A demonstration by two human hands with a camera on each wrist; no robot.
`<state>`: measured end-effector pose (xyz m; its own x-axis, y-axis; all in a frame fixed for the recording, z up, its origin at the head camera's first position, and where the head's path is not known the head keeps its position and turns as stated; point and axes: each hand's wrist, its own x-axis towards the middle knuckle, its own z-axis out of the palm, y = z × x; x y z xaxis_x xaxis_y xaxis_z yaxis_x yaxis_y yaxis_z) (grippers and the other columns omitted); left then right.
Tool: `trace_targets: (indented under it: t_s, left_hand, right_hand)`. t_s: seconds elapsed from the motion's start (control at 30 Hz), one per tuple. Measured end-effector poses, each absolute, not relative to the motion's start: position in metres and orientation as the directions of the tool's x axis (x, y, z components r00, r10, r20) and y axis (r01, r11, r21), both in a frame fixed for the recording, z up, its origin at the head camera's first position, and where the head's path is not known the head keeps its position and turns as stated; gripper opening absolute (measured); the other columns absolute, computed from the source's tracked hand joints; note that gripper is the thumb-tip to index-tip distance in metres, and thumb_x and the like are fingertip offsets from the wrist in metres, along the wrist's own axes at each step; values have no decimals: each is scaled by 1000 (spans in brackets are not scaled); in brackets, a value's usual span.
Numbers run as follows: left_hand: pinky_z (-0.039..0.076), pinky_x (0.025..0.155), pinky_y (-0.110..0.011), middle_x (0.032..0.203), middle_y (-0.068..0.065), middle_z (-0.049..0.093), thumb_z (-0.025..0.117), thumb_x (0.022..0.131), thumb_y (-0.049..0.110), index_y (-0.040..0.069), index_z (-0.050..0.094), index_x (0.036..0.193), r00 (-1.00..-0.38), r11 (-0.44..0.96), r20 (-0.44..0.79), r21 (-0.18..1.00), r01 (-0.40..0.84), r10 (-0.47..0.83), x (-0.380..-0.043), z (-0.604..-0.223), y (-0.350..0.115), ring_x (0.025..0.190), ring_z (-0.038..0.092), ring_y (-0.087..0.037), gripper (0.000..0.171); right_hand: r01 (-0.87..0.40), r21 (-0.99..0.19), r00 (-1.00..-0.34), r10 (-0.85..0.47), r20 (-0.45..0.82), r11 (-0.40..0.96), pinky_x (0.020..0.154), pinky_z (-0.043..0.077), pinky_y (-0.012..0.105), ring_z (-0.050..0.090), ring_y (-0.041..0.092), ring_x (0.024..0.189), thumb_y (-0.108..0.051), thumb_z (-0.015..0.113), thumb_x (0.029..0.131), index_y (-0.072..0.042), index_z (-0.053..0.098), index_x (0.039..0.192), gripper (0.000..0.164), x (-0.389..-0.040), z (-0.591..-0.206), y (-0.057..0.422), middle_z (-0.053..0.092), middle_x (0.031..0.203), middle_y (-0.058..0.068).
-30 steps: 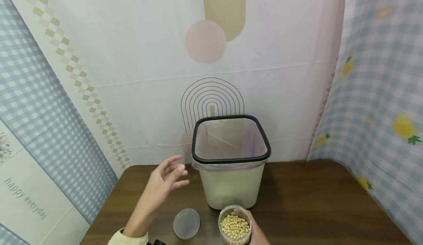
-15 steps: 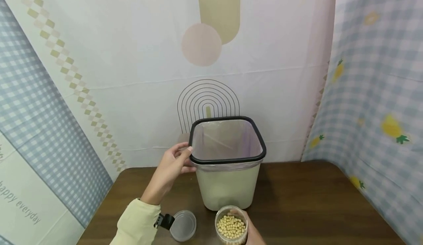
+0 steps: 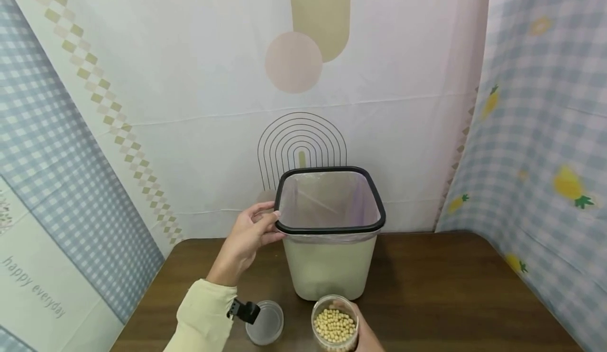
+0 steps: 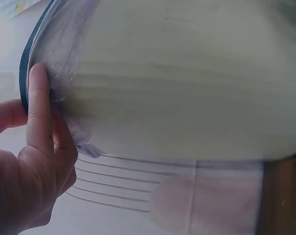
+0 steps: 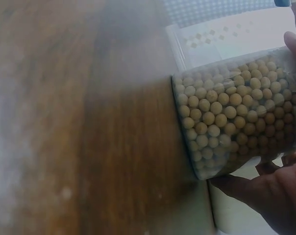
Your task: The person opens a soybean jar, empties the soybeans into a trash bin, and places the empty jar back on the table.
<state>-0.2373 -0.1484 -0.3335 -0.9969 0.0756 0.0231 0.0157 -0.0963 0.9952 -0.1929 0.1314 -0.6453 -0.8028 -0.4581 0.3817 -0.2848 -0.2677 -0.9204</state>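
With the left hand [image 3: 246, 236], pinches the black rim [image 3: 332, 231] of the bin [image 3: 329, 267] on its left side, near the front corner. In the left wrist view, shows one finger laid along the outer wall, over the overhanging edge of the thin clear liner [image 3: 327, 199], and another digit across the rim from it. With the right hand [image 3: 366, 336], grips the clear jar [image 3: 325, 305] around its side, with fingers partly visible through the wall.

Open-topped, mouth upward, in front of the bin and nearer to the person: the jar. Inside it, a deep fill of round, pale yellow beans [image 3: 335, 325], below the brim. Cannot tell whether its base touches the table [image 3: 436, 289]. To the left of the jar, apart from it, flat on the dark brown wood: a round clear lid [image 3: 265, 332], partly hidden by a black wrist device [image 3: 248, 312] at the end of a pale yellow sleeve [image 3: 201, 315]. Upright at the back of the table: the bin, pale and square-mouthed. Behind it, a white cloth [image 3: 213, 78] with printed arches; to the right, a blue checked cloth [image 3: 531, 130] with yellow pineapples.
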Motion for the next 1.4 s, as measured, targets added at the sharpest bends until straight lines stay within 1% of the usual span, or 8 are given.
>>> trace_targets:
  t_s: [0.1,0.33,0.53,0.63,0.77,1.03,1.13,1.4]
  left_hand:
    - [65,81,-28,129,-22,61,60,106,5,-6,42,154,-996,-137,3,991,-10,94,-238,-335,-150,91,71,-16,52]
    - [64,85,-27,141,-25,54,59,106,6,-4,38,156,-994,-196,-13,980,-34,104,-238,-337,-152,96,72,-15,55]
    - [64,83,-25,131,-17,53,60,106,7,-8,36,156,-994,-251,-40,966,-64,102,-237,-339,-150,92,69,-11,57]
    - [64,83,-25,125,-14,53,61,106,7,-10,35,154,-994,-270,-53,960,-78,100,-237,-340,-149,90,67,-10,57]
    - [64,82,-25,122,-13,53,60,107,7,-10,35,154,-993,-276,-57,958,-83,101,-236,-341,-149,90,67,-11,56]
    - [64,81,-24,120,-13,50,58,108,8,-9,35,155,-992,-282,-74,954,-101,105,-237,-343,-148,86,62,-12,55]
    - [64,81,-24,119,-12,51,57,108,8,-7,35,155,-991,-291,-79,951,-107,107,-237,-343,-149,86,61,-12,54]
    - [63,80,-23,119,-11,51,56,108,8,-6,34,156,-991,-306,-70,946,-103,116,-238,-346,-148,86,59,-12,55]
  right_hand:
    - [-288,-922,-803,-459,381,-260,110,44,22,53,13,137,9,80,81,-4,34,159,91,-191,-644,134,50,154,9]
    - [-554,-803,-697,-404,592,-220,111,46,25,50,16,141,-6,89,81,1,10,165,116,-194,-644,134,46,158,13]
    - [-629,-775,-710,-359,606,-62,109,47,25,54,17,137,-12,96,76,-1,17,165,120,-190,-639,131,54,152,13]
    - [-618,-786,-734,-344,586,-20,108,46,24,56,16,135,-14,98,74,-4,22,165,119,-188,-640,130,56,149,11]
    - [-595,-802,-746,-339,573,-46,108,46,23,58,17,133,-12,98,73,-3,24,163,117,-187,-643,129,57,147,12]
    - [-434,-898,-845,-309,436,-80,105,47,22,58,16,130,-1,93,74,-12,35,160,104,-179,-641,126,59,146,8]
    - [-408,-908,-856,-306,416,-94,107,46,21,59,16,130,1,93,72,-11,38,158,102,-180,-643,126,58,146,10]
    - [-561,-807,-734,-341,588,-185,110,44,21,57,16,133,1,91,76,1,32,158,102,-192,-653,128,58,146,12]
